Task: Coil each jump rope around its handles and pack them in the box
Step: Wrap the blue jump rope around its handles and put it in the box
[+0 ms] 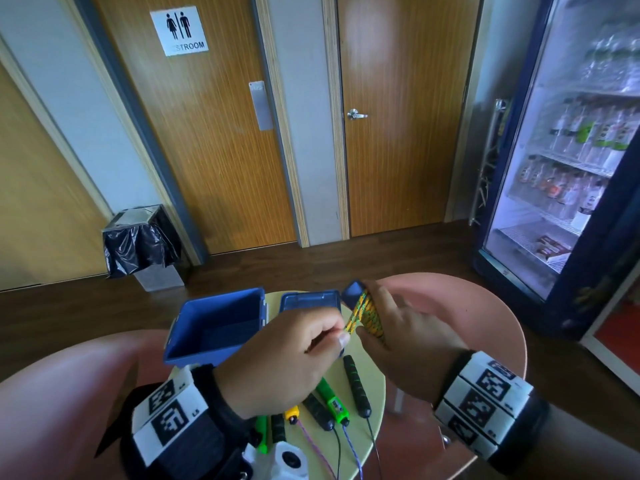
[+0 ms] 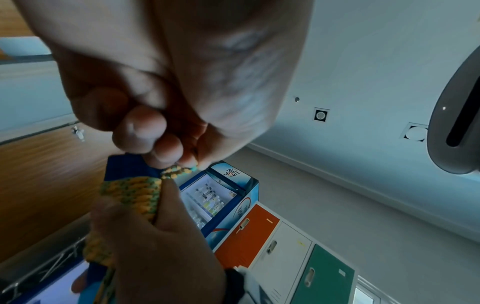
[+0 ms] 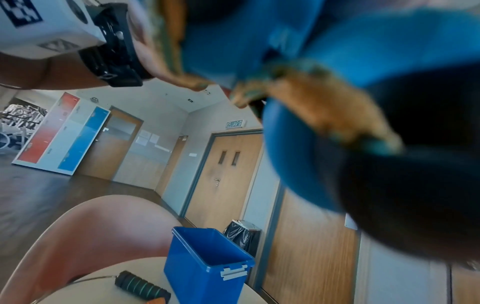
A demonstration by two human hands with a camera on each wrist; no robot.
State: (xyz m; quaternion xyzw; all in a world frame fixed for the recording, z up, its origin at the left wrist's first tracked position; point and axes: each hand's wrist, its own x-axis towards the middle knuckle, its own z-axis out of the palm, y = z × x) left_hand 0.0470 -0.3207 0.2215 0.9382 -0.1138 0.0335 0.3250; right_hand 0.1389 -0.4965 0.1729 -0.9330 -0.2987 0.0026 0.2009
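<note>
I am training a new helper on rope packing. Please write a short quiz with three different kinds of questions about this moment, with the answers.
1. True or false: the blue box already holds a coiled rope.
2. Which hand pinches the loose end of the yellow-green rope? A) left hand B) right hand C) neither
3. Fill in: the box lid lies on the table, to the ____ of the box in the head view.

Key
1. False: the visible inside of the box is empty.
2. A: the left hand pinches the end; the right hand grips the coil around its blue handles.
3. right
</note>
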